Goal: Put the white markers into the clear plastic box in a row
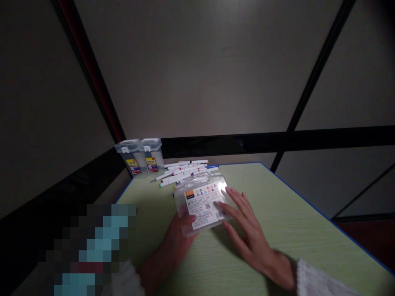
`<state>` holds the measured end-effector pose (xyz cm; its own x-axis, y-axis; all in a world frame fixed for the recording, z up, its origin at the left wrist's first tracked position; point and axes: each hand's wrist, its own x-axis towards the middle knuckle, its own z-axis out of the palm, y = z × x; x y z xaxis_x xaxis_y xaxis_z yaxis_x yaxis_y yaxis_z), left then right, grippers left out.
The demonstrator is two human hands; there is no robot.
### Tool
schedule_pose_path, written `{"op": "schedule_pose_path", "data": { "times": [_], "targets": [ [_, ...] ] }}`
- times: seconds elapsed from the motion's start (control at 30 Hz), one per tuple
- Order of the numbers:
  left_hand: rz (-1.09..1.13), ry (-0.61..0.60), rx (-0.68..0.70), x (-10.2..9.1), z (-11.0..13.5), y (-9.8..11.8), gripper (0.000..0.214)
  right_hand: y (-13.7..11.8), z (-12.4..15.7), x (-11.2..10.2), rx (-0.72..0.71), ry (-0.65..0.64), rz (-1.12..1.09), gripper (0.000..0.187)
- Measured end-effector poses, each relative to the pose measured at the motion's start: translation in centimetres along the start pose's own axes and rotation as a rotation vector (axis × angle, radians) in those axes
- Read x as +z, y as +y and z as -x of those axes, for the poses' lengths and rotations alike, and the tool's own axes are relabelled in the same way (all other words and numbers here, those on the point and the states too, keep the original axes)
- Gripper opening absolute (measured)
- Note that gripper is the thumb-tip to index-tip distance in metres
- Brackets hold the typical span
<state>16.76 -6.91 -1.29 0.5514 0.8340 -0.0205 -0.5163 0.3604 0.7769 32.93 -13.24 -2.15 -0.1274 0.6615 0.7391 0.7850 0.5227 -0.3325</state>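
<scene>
A clear plastic marker case (179,201) with a handle at its far end is held over the table, tilted, its white printed label facing up. My left hand (180,235) grips the near left corner, thumb on top and the other fingers hidden beneath. At the right side of the case is my right hand (247,228), fingers spread, with fingertips at the label and the edge; whether they press on it I cannot tell. Just beyond the case lies a loose pile of white markers (182,170) with coloured ends.
Two clear lidded plastic boxes (152,158) with yellow and blue labels stand side by side at the back left. The pale green table (296,230) has a blue edge and meets a panelled wall (210,82) behind. A blurred, pixelated patch covers the lower left.
</scene>
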Motion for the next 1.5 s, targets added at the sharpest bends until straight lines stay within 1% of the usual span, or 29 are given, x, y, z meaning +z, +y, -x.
{"op": "schedule_pose_path", "data": {
  "times": [0.1,0.13,0.2,0.27,0.4,0.57,0.7,0.93,1.17,1.37,1.5],
  "targets": [
    [0.083,0.028,-0.066,-0.1,0.1,0.3,0.054,0.3,-0.1,0.4,0.227,0.139,-0.227,0.048],
    [0.113,0.036,-0.089,-0.1,0.1,0.3,0.055,0.4,-0.1,0.5,0.284,0.158,-0.307,0.050],
    [0.153,0.044,-0.120,-0.1,0.1,0.3,0.055,0.6,-0.2,0.8,0.370,0.155,-0.440,0.055],
    [0.166,0.046,-0.138,0.1,0.1,0.3,0.056,0.7,-0.3,0.8,0.425,0.135,-0.538,0.057],
    [0.155,0.044,-0.169,0.4,0.3,0.4,0.059,1.2,-0.3,0.7,0.477,0.127,-0.690,0.055],
    [0.130,-0.019,-0.215,0.8,0.6,0.6,0.058,2.0,-0.4,0.4,0.590,0.099,-0.839,0.048],
    [0.114,-0.074,-0.228,0.8,0.6,0.5,0.056,2.2,-0.5,0.3,0.610,0.080,-0.882,0.044],
    [0.090,-0.076,-0.237,0.3,0.4,0.2,0.054,1.3,-0.7,0.3,0.621,0.067,-0.916,0.049],
    [0.098,-0.123,-0.233,0.4,0.4,0.4,0.053,1.2,-0.8,0.3,0.627,0.105,-0.972,0.046],
    [0.086,-0.131,-0.221,0.7,0.4,0.5,0.054,1.3,-0.8,0.3,0.635,0.112,-0.958,0.043],
    [0.085,-0.111,-0.233,0.6,0.4,0.4,0.051,1.3,-0.8,0.3,0.638,0.112,-0.952,0.043]
  ]
}}
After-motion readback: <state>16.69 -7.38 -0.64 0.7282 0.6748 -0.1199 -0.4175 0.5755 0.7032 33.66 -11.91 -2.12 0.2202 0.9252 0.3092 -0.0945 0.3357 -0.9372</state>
